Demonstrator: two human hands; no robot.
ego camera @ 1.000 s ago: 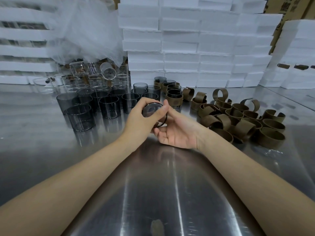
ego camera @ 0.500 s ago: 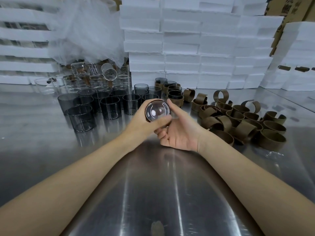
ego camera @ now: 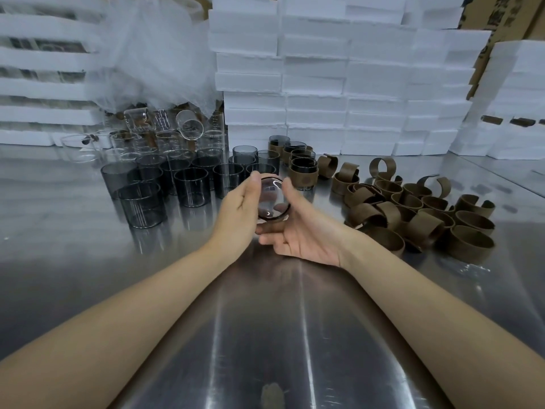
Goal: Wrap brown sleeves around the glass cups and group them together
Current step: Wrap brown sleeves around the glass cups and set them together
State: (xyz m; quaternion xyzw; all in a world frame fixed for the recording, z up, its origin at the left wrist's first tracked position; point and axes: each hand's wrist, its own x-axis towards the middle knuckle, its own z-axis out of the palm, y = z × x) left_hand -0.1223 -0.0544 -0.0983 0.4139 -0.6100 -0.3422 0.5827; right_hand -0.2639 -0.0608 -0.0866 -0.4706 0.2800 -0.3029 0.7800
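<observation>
Bare steel table near; cups left, sleeves right.

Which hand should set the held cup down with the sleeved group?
Right. The right hand cradles the cup from below, and the sleeved cups stand just beyond its thumb; the left hand sits nearer the bare cups.

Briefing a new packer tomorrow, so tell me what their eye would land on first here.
First, the glass cup held up at centre between the left hand and right hand, its round end facing the camera. Next, the heap of curled brown sleeves on the shiny metal table at right, and the cluster of dark bare cups at left. Behind everything rises a wall of stacked white foam boxes.
</observation>
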